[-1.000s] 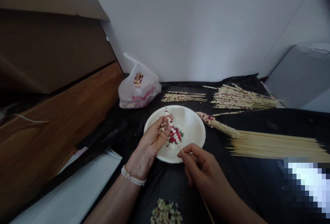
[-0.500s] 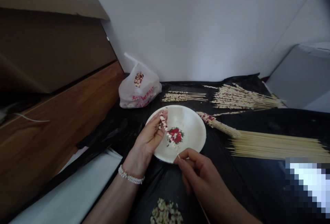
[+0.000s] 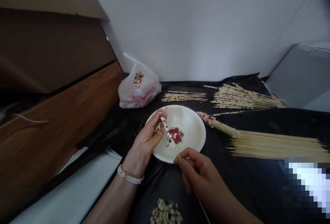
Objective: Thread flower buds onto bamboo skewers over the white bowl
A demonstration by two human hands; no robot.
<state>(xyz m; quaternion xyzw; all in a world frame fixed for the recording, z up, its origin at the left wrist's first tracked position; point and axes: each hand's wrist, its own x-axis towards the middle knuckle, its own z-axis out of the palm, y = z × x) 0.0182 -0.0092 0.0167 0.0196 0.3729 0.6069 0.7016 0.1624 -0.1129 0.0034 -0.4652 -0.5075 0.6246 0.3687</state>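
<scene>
My right hand (image 3: 192, 169) pinches a bamboo skewer (image 3: 201, 207) near its middle, the bare end running down past my wrist. Cream and dark-red corn kernels (image 3: 164, 123) are threaded along the upper part, slanting up and left over a white enamel bowl (image 3: 194, 141) with a red flower in its base. At the skewer's tip, the thumb and fingers of my left hand (image 3: 152, 129) are closed, with a few loose kernels (image 3: 157, 127) held in the curled fingers. A pile of loose kernels (image 3: 166, 213) lies in front of me.
Behind the bowl stands a white plastic bag (image 3: 139, 91) with kernels showing. Threaded skewers lie in a small bundle (image 3: 180, 96) and a larger bundle (image 3: 232, 96). To the right are a partly stripped corncob (image 3: 221, 126) and bare skewers (image 3: 275, 145), all on black plastic sheeting (image 3: 227, 182).
My left fingers and the skewer's tip have shifted slightly up and left. My right hand keeps its pinch in nearly the same place.
</scene>
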